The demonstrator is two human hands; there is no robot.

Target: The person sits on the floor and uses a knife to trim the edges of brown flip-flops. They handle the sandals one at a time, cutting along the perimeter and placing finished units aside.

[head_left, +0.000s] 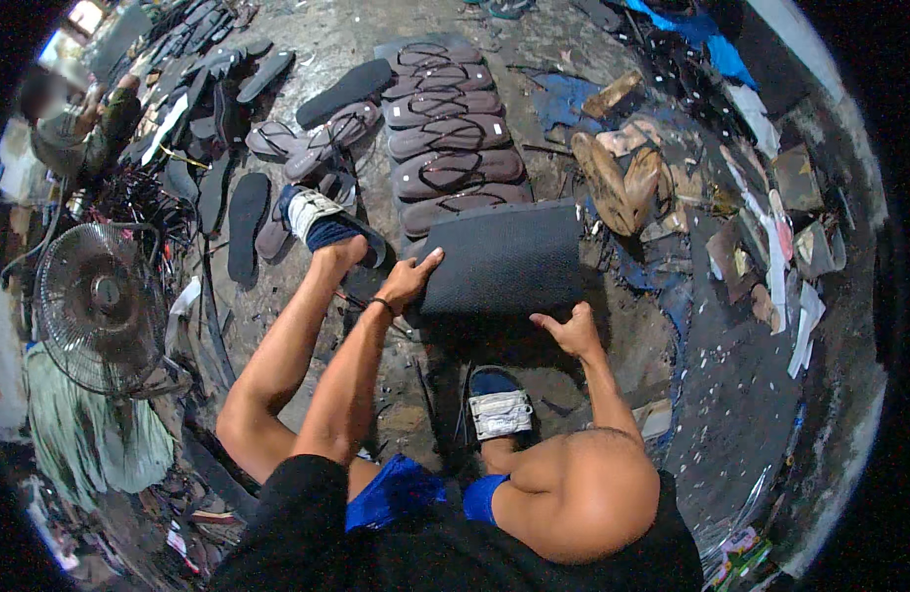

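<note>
A dark grey textured foam or rubber sheet [509, 259] is tilted over the floor in front of me. Its left edge is gripped by my left hand [405, 284], thumb on top, with a dark band round that wrist. My right hand [576, 333] is at the sheet's near right corner, thumb stretched along the near edge; its fingertips are partly hidden there. Just beyond the sheet lies a column of brown flip-flops [455, 138] with black straps, its nearest end covered by the sheet.
Loose flip-flops [327, 138] and dark soles [246, 227] lie left of the column. A standing fan [105, 291] is at far left, with another person [85, 128] beyond it. Brown wooden shoe lasts [613, 187] and scraps are on the right. My feet in sandals flank the sheet.
</note>
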